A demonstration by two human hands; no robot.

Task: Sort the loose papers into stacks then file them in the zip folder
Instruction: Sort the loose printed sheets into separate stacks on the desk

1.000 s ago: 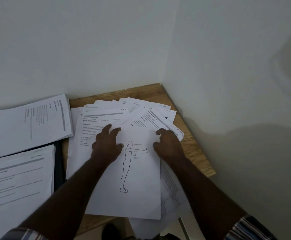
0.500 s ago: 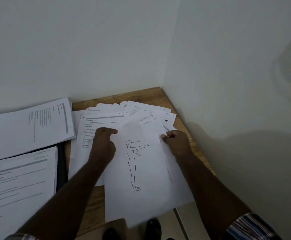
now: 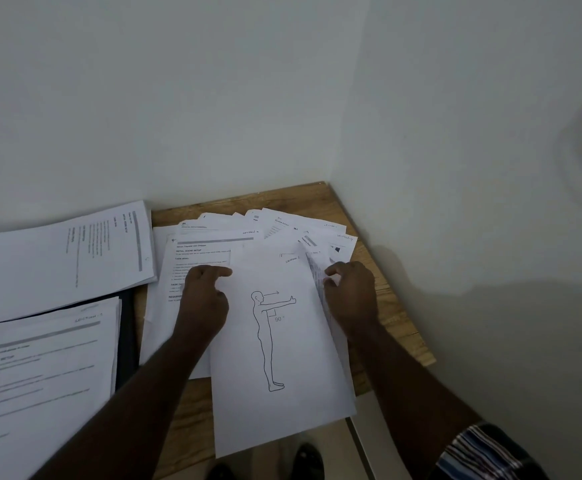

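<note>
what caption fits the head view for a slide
Both hands, left and right, pinch the figure-drawing sheet atop loose papers on a wooden table.

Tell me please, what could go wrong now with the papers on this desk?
1. The figure sheet hangs past the desk edge; held only at its top sides by the left hand and right hand, it may bend or slip to the floor.
2. The loose pile is fanned unevenly, so pulling the sheet may drag others out of order.
3. The right hand seems to pinch several edges, so extra pages may come along.
</note>
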